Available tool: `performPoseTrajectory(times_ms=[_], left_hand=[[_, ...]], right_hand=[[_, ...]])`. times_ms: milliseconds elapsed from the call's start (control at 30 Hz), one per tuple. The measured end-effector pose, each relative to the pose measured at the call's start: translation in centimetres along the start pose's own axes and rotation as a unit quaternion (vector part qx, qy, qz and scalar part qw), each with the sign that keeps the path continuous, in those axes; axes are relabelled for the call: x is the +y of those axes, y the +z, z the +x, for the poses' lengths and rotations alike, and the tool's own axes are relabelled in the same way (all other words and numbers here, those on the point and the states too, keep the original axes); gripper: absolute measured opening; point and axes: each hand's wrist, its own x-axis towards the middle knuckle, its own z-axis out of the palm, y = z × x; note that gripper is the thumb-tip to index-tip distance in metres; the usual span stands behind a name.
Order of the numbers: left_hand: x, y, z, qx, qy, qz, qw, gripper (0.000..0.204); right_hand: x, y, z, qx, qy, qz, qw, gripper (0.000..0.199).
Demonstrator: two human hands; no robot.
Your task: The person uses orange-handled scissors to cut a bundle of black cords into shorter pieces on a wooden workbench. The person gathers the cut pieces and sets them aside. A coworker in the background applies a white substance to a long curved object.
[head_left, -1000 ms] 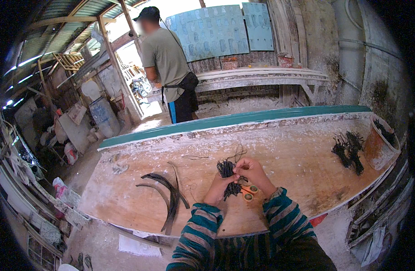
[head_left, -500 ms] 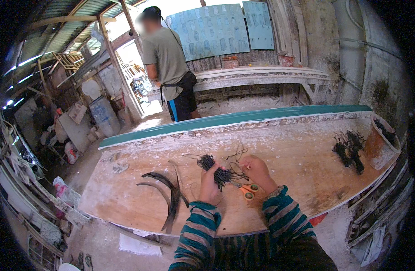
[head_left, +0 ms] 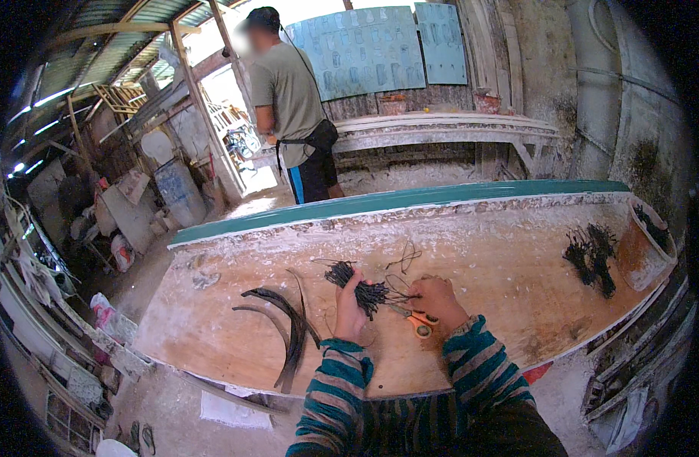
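Observation:
My left hand (head_left: 351, 311) is wrapped round a bundle of short black strips (head_left: 362, 290), held just above the wooden tabletop (head_left: 502, 305). To its right, my right hand (head_left: 439, 301) is closed, fingertips pinching thin dark strands (head_left: 401, 295) that run out from the bundle. Orange-handled scissors (head_left: 421, 323) lie under and beside the right hand, their blades toward the bundle. Left of my left hand, several long curved black strips (head_left: 294, 335) lie on the wood. A loose thin looped strand (head_left: 404, 256) rests beyond my hands.
At the right, more black bundles (head_left: 591, 255) lie beside a tipped reddish-brown bucket (head_left: 643, 255) with dark pieces inside. A green-painted board (head_left: 410, 201) edges the table's far side. Beyond it, another person (head_left: 292, 107) stands near a whitish bench (head_left: 441, 131).
My right hand has moved slightly right and down, nearer the scissors, turning so its knuckles face up. My left hand still grips the bundle. The view has shifted slightly.

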Motion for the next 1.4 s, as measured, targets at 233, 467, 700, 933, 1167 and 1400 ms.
performPoseTrajectory(times_ms=[233,467,700,933,1167,1400], left_hand=[[0.3,0.3,-0.3,-0.003,-0.018,0.005,1.0,0.01],[0.3,1.1,-0.8,-0.026,-0.032,0.009,0.999,0.012],[0.4,1.4,-1.2,-0.029,-0.022,0.034,0.999,0.016],[0.3,1.0,-0.9,-0.026,-0.03,0.037,0.999,0.018],[-1.0,2.1,-2.4,-0.044,-0.047,0.08,0.995,0.015],[-1.7,1.5,-1.7,-0.068,-0.031,0.106,0.992,0.019]], right_hand=[[0.0,0.3,0.3,-0.008,0.018,-0.019,1.0,0.016],[-0.2,-0.1,0.3,0.073,0.03,-0.016,0.997,0.018],[-1.2,-0.8,0.5,0.199,-0.002,0.101,0.975,0.016],[-2.1,-1.7,0.4,0.202,0.007,0.141,0.969,0.014],[-2.9,-1.1,0.3,0.177,-0.099,0.218,0.955,0.014],[-4.8,-0.8,-0.2,0.16,-0.167,0.188,0.955,0.015]])
